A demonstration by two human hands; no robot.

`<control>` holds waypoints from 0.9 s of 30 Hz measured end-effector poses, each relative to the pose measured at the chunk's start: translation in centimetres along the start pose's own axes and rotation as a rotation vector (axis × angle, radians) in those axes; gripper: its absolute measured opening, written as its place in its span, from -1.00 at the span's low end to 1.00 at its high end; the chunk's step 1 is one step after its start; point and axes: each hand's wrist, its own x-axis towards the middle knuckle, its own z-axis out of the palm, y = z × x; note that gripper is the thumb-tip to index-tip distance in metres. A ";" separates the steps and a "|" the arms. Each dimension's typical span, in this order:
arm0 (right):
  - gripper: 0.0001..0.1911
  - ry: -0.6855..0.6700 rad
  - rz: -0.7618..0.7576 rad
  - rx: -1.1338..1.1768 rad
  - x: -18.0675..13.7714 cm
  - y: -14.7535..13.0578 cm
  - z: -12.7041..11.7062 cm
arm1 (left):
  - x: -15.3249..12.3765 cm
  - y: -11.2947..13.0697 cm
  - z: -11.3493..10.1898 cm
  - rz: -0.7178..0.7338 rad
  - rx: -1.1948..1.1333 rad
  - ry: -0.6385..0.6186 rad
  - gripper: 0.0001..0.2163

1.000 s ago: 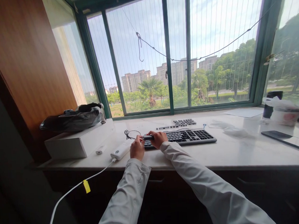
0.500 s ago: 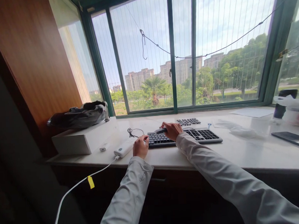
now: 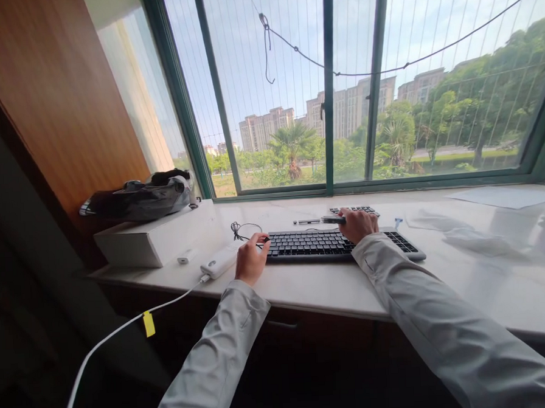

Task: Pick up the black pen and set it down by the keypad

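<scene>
A black keyboard (image 3: 309,245) lies on the white marble counter, its right-hand block showing a bare grid of sockets. At its left end my left hand (image 3: 251,258) is closed, thumb and fingers gripping the keyboard's corner. My right hand (image 3: 358,224) is above the keyboard's right part, its fingers closed around a short dark brush-like tool (image 3: 333,219) that points left. Behind the keyboard, several loose black keycaps (image 3: 371,210) lie in rows, partly hidden by my right hand. A thin dark strip (image 3: 307,221) lies left of the tool's tip.
To the left are a white power bank (image 3: 218,264) with a white cable, a small white piece (image 3: 186,256), and a white box (image 3: 133,245) bearing a dark bag (image 3: 139,197). A black cable (image 3: 244,230) lies behind my left hand. Clear plastic bags (image 3: 470,239) lie at right.
My right hand has moved right and back with the brush-like tool, from over the keyboard's keys toward the loose keycaps. My left hand stays at the keyboard's left end. The view has shifted.
</scene>
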 end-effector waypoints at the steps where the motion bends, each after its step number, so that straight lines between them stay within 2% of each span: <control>1: -0.70 -0.009 0.002 -0.001 0.1 0.0 0.0 | 0.0 0.1 -0.1 -0.008 -0.006 0.001 -0.75; 5: -0.67 -0.041 0.011 0.023 0.4 -0.2 -0.1 | 0.0 0.4 -0.3 0.009 0.005 0.014 -0.75; 8: -0.67 -0.064 -0.005 0.041 0.5 -0.2 -0.2 | 0.9 0.8 -0.4 0.118 0.089 0.020 -0.79; 11: -0.67 -0.087 -0.027 0.056 0.5 -0.3 -0.1 | 2.9 1.4 -0.2 0.220 0.180 0.025 -0.81; 14: -0.67 -0.104 -0.041 0.067 0.5 -0.3 -0.1 | 6.1 1.8 0.6 0.197 0.272 -0.036 -0.81; 18: -0.69 -0.118 -0.035 0.044 0.4 -0.2 0.0 | 11.0 1.9 3.3 0.108 0.394 -0.189 -0.78; 21: -0.72 -0.132 -0.036 0.027 0.4 0.0 0.2 | 14.1 1.5 6.1 0.109 0.475 -0.326 -0.77; 23: -0.73 -0.132 -0.047 0.022 0.5 0.0 0.3 | 15.6 1.0 8.0 0.105 0.530 -0.430 -0.76; 27: -0.74 -0.119 -0.055 0.019 0.6 0.1 0.4 | 17.1 -0.6 11.0 0.089 0.544 -0.519 -0.77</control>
